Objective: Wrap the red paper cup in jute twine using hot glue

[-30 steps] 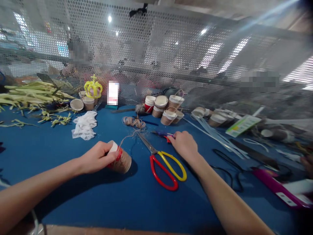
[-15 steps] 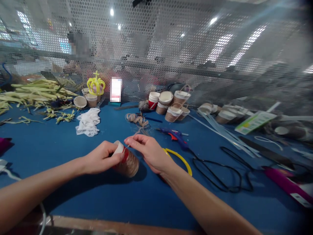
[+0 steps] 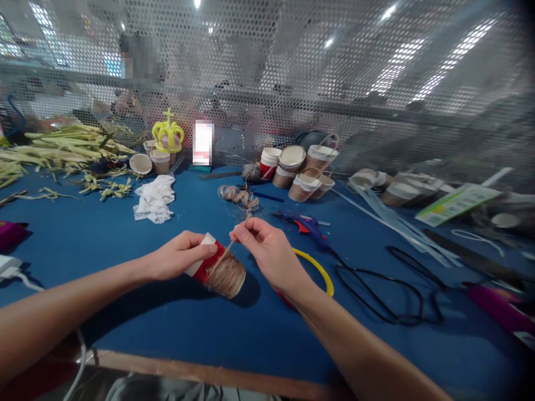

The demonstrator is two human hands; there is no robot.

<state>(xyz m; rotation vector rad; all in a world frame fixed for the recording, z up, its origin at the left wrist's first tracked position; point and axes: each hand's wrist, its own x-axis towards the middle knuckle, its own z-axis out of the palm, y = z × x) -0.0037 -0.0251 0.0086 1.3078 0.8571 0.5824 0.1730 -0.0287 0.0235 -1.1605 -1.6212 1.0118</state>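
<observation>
My left hand (image 3: 180, 256) is closed on a red and white paper cup (image 3: 212, 259), which lies tilted with its base toward the right. Brown twine (image 3: 228, 275) is wound round the cup's lower part. Between the thumb and fingers of my right hand (image 3: 265, 245) a strand of the twine is pinched, stretched taut from the cup's side. Behind that hand a loose twine bundle (image 3: 236, 195) lies on the blue table. A blue glue gun (image 3: 307, 227) rests to the right, and part of a yellow ring (image 3: 321, 270) shows beyond my right wrist.
Several twine-wrapped cups (image 3: 304, 186) stand at the back by a perforated metal screen (image 3: 251, 100). Clear glue sticks (image 3: 388, 217) and a looping black cord (image 3: 393, 320) lie right. A white cloth (image 3: 154, 199), a yellow crown (image 3: 168, 133) and pale dried husks (image 3: 71, 147) are left.
The cup has turned, so more of its red side and wound twine shows. My right hand has drawn the strand slightly away to the right. The view has shifted a little.
</observation>
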